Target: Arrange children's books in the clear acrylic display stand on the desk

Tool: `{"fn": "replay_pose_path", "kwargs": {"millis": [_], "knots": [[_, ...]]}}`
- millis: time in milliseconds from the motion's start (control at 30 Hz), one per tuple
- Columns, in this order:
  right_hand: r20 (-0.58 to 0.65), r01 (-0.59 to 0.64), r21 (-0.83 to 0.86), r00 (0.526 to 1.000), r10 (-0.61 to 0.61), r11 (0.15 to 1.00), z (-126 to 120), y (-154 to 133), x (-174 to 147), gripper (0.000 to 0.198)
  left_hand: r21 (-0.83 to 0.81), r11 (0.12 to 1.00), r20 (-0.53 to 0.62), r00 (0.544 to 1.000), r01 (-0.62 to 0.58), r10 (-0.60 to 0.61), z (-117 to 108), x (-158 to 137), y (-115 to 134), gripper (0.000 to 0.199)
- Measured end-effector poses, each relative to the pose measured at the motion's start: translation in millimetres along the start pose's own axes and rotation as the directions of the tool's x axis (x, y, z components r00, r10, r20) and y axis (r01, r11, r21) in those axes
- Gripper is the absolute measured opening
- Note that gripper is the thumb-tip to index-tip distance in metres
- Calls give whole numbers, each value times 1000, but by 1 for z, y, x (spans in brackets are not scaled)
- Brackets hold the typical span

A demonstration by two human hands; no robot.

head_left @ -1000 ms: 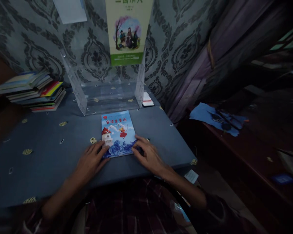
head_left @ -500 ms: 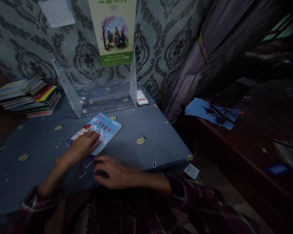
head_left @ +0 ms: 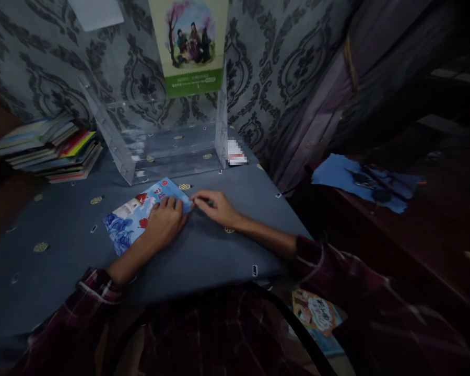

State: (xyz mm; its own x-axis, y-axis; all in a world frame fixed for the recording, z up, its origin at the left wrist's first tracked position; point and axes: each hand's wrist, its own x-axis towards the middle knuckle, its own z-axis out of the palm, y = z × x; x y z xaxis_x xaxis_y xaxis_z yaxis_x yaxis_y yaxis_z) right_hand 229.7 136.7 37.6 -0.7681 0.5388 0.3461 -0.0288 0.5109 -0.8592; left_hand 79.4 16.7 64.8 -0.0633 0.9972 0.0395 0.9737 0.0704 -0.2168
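Patterned tablecloth (head_left: 223,261): your left hand (head_left: 165,223), fingers slightly apart, rests on a blue, wave-illustrated book (head_left: 130,222); your right hand (head_left: 217,207) pinches its corner.

and here's the blue book (head_left: 136,215), slim and paperback-looking, lying flat on the table (head_left: 215,256) with its front cover up! it sits at a slant, the title end pointing away and to the right, the lower end coming near and to the left. look at that cover: pale sky blue, red title characters towards the top, a small round red mark by the upper edge, a white building under a red roof, a red figure partly in sight, deep blue swirling waves across the bottom! a good stretch of its right side is hidden from view
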Motion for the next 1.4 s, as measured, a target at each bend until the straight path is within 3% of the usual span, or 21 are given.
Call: {"fn": "replay_pose_path", "kwargs": {"millis": [67, 133, 367, 1400], "knots": [[-121, -42, 100, 991, 54, 994, -6, 19, 13, 28, 17, 1000, -12, 1000, 7, -7, 2, 1, 3, 34], [-147, -42, 169, 987, 68, 985, -8, 31, 20, 32, 25, 1000, -26, 1000, 2, -1, 4, 1, 4, 35], [34, 1, 176, 999, -7, 984, -8, 33, 16, 35, 19, 1000, -47, 999, -24, 25, 3, 0, 4, 34], [49, 23, 203, 998, -33, 979, -9, 30, 14, 35, -17, 999, 97, 995, -31, 33, -22, 2, 2, 30]]}}
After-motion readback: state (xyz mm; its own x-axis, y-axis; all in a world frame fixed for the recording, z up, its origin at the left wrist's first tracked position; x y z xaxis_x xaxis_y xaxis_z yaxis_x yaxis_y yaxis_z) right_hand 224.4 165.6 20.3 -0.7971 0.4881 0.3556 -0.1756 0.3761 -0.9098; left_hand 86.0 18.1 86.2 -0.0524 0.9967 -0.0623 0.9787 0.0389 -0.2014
